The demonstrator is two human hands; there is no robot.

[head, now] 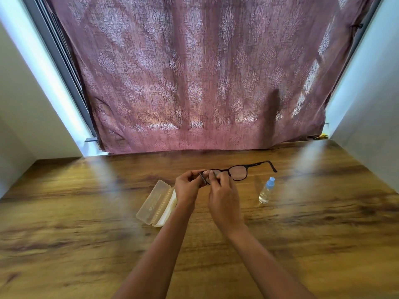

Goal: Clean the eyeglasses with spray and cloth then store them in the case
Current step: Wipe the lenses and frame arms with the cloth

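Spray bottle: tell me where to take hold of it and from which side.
Grip the spray bottle around its clear body, below the blue cap, coming from its right with the right hand. It stands upright and alone on the table, and that side is open, while the eyeglasses are held to its upper left.

You work over a brown, wood-grain tabletop [302,244] with a glossy sheen and pale streaks of reflected light. Just left of your left hand [187,188], and partly hidden beneath its wrist, a translucent cream plastic eyeglass case [155,202] lies open on the wood. To the right of your right hand [223,200], clear of it, a small clear spray bottle with a light blue cap [266,190] stands on the surface.
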